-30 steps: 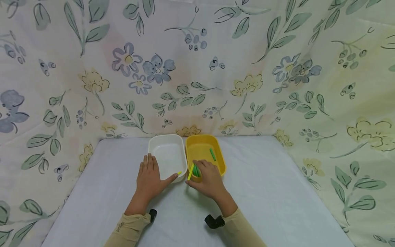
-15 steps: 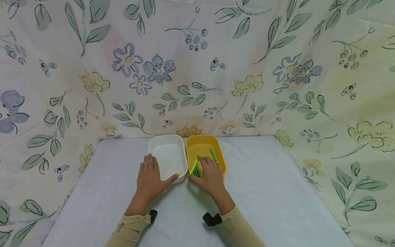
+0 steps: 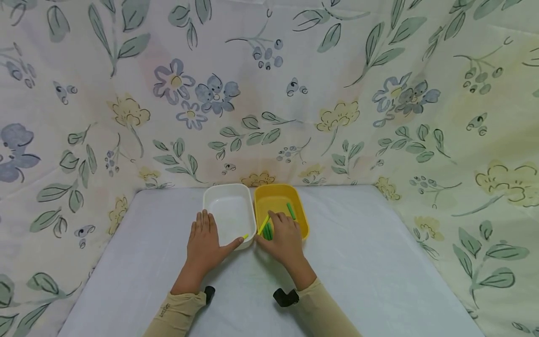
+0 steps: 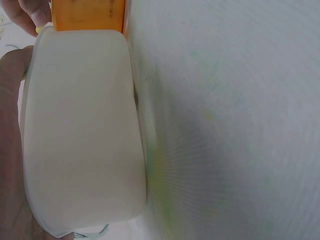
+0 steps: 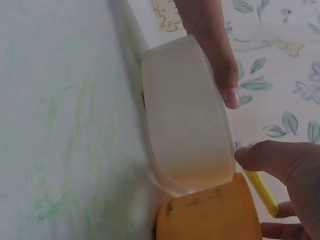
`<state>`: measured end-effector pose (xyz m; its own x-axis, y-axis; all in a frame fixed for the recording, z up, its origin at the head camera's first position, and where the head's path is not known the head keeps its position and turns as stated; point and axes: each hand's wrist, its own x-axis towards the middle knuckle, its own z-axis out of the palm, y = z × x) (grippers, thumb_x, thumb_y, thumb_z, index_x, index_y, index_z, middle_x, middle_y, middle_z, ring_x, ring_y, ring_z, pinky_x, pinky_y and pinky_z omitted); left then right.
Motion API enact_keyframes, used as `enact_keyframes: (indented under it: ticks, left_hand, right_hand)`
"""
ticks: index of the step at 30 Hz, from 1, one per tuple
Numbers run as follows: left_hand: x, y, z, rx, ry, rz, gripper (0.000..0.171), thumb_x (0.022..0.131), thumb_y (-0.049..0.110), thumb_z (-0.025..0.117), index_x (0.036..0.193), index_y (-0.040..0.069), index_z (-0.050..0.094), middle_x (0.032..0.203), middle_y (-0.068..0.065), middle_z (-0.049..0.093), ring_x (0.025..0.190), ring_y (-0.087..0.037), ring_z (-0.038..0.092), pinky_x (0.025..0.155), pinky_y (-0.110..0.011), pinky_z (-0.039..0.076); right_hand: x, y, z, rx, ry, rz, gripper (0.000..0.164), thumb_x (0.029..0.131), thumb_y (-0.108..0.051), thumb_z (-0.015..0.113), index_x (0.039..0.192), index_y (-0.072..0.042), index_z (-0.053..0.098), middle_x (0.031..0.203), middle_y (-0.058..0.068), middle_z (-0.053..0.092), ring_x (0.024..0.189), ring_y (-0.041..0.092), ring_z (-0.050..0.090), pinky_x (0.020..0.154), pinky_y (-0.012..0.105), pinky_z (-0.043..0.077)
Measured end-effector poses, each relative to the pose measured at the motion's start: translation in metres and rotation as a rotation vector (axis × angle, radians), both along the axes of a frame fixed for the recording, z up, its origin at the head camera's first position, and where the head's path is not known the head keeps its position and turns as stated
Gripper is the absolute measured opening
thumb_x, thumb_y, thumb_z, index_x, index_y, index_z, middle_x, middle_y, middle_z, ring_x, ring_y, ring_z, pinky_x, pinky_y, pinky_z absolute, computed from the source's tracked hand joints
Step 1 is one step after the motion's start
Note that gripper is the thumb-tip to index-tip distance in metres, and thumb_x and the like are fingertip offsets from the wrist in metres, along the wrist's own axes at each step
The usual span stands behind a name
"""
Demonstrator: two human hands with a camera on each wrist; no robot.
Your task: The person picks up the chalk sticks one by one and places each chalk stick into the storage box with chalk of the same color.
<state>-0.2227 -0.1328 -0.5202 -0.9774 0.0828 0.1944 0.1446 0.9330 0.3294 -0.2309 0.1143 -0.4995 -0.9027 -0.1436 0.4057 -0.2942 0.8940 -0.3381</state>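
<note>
In the head view my right hand (image 3: pixel 284 236) is over the near left part of the yellow tub (image 3: pixel 304 213). Its thumb and fingers pinch a yellow chalk stick (image 3: pixel 263 225), which slants above the tub's left rim. Several green chalk sticks (image 3: pixel 267 230) lie beneath that hand, partly hidden. Another green stick (image 3: pixel 291 210) lies apart at the tub's right side. My left hand (image 3: pixel 204 248) rests on the white tub (image 3: pixel 229 188), fingers straight over its left side and thumb stretched along the near rim. Beside that thumb shows the tip of a yellow chalk stick (image 3: pixel 245 237) inside the white tub.
Both tubs stand side by side on a white cloth-covered table (image 3: pixel 358 262), near its back edge. Behind it hangs a floral curtain (image 3: pixel 269 93). Green and yellow smudges (image 5: pixel 50 210) mark the cloth.
My right hand has shifted slightly forward, its forearm swinging a little left, and the yellow chalk stick it pinches now leans more. The left hand and both tubs stay in place.
</note>
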Motion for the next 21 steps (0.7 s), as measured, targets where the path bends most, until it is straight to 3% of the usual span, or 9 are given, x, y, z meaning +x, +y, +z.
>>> enact_keyframes:
  ticks: [9,21]
  left_hand:
    - [0.0004,-0.0002,-0.0007,0.004,0.001,0.004,0.135,0.086,0.09,0.054,0.162,-0.016,0.017,0.173,-0.036,0.008,0.163,-0.051,0.009,0.132,-0.064,0.014]
    - [0.0008,-0.0002,0.001,0.011,0.007,0.005,0.135,0.086,0.088,0.057,0.162,-0.017,0.018,0.172,-0.037,0.01,0.163,-0.051,0.01,0.132,-0.064,0.015]
  right_hand:
    - [-0.0022,-0.0052,0.0034,0.013,-0.051,-0.04,0.082,0.083,-0.06,0.084,0.148,-0.014,0.061,0.137,0.011,0.068,0.123,0.033,0.065,0.106,0.056,0.052]
    - [-0.0055,-0.0076,0.0055,0.003,-0.036,-0.033,0.082,0.082,-0.056,0.087,0.147,-0.014,0.062,0.135,0.012,0.069,0.122,0.035,0.066,0.105,0.059,0.052]
